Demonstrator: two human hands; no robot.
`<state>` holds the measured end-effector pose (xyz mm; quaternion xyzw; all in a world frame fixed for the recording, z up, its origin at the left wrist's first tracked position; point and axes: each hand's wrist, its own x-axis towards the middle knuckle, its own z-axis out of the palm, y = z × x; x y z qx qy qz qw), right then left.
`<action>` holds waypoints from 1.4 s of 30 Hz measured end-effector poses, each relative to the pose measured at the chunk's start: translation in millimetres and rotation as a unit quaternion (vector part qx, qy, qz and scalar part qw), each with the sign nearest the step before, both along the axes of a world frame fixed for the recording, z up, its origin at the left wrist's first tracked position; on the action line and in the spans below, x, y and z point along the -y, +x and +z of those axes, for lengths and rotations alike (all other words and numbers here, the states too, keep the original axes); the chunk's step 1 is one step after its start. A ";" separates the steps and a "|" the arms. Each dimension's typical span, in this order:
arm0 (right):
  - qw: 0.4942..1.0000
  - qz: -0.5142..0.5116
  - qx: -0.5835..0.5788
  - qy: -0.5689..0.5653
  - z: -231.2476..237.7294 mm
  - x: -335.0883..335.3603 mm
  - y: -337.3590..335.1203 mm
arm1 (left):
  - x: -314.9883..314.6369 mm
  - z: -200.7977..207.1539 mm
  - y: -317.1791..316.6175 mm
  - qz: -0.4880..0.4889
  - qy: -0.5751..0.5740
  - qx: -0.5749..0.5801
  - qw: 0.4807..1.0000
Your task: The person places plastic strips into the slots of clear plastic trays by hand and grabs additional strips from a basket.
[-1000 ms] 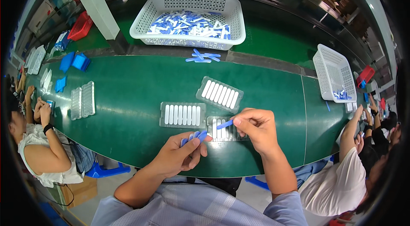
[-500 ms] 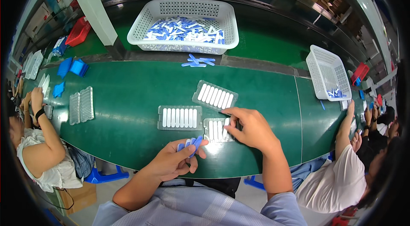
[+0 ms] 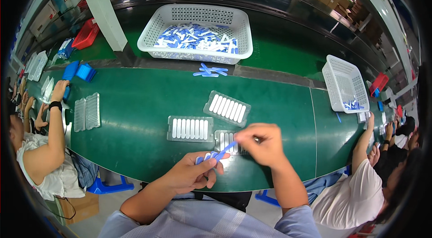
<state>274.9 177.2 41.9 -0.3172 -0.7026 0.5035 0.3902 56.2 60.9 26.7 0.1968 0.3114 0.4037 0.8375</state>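
Observation:
Fanned between the thumb and fingers of my left hand (image 3: 186,173) is a small bunch of flat, round-ended strips (image 3: 208,156), blue and white. My right hand (image 3: 264,144) pinches one blue strip (image 3: 230,146) by its end, the other end still at the bunch. Below the right hand a clear plastic tray (image 3: 218,138) holds white strips in its slots, partly hidden by the hand. To its left lies another clear tray (image 3: 170,130) with a row of white strips. A third clear tray (image 3: 208,105), tilted, with a similar row, sits just beyond.
A white basket (image 3: 193,54) of loose strips stands at the back, with several blue strips (image 3: 209,70) before it. Empty clear trays (image 3: 87,112) lie left. A second white basket (image 3: 345,80) stands right. People work at both sides; a post (image 3: 102,13) rises back left.
My right hand has lifted from the near tray and come to the bunch, now pinching a blue strip. My left hand has shifted slightly right.

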 end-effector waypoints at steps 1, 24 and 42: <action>0.999 -0.024 0.010 -0.029 4.6 -5.6 6.9 | -0.6 -0.3 0.3 -0.001 0.001 0.000 1.000; 0.988 0.093 0.113 0.049 17.5 -3.2 22.2 | -4.1 -7.3 4.1 0.014 -0.053 0.020 0.998; 0.904 0.076 0.405 0.112 24.0 -9.0 46.3 | -1.6 -4.3 -3.4 0.034 -0.053 0.024 0.998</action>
